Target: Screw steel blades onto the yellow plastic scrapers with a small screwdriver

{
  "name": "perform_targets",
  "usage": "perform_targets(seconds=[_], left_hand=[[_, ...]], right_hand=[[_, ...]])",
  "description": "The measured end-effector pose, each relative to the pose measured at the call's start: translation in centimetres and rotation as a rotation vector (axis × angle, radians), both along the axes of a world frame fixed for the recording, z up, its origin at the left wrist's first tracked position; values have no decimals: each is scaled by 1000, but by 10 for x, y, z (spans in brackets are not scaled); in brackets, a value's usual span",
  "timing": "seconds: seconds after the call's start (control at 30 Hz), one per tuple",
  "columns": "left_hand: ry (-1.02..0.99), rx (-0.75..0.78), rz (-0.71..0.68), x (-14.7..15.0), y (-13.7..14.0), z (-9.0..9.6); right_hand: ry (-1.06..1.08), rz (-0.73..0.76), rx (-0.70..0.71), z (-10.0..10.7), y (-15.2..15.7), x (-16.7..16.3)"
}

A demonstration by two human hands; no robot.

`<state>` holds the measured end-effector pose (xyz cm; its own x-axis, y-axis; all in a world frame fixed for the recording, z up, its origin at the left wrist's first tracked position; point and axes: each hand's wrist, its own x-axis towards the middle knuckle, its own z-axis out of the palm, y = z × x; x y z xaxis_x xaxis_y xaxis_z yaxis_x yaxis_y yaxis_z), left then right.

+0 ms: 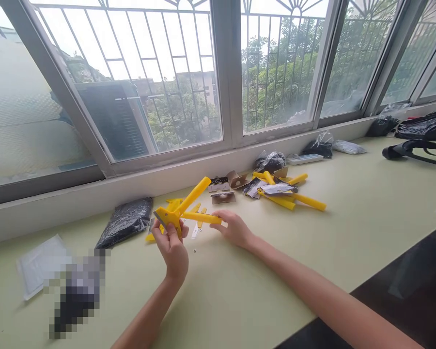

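My left hand (pixel 172 247) is closed around the head of a yellow scraper (pixel 172 218), above the table. The scraper's metal blade edge faces left and its handle slants up to the right. My right hand (pixel 236 229) pinches the right end of a second yellow handle (pixel 203 218). That handle's far end passes close to the held scraper, and I cannot tell whether they touch. Behind the hands lie more yellow scraper parts (pixel 173 204) and a thin metal blade (pixel 194 230). A small nut (pixel 194 250) rests on the table nearby.
To the right is a pile of yellow handles (pixel 308 201) with printed cards. Cardboard pieces (pixel 223 198) lie left of it. A black plastic bag (pixel 127 220) and a clear packet (pixel 41 266) are on the left. Bagged items line the wall under the windows.
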<state>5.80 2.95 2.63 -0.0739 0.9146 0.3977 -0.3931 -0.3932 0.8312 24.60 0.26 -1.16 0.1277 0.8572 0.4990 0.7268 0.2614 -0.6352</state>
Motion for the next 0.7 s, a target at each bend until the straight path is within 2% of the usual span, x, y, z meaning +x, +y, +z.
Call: perform_targets(seconds=[0.1, 0.17, 0.3, 0.4, 0.53, 0.7], left_hand=[[47, -68, -123, 11, -30, -4], [96, -109, -193, 19, -45, -11], [162, -111, -274, 25, -54, -23], [188, -106, -305, 22, -51, -23], [204, -178, -329, 19, -42, -23], [188, -283, -404, 19, -29, -31]], right_hand=[[24, 31, -24, -3, 27, 27], [52, 46, -54, -3, 51, 30], [129, 55, -73, -1, 88, 4], [219, 26, -65, 0, 94, -12], [343, -21, -42, -5, 62, 2], [388, -89, -4, -9, -21, 64]])
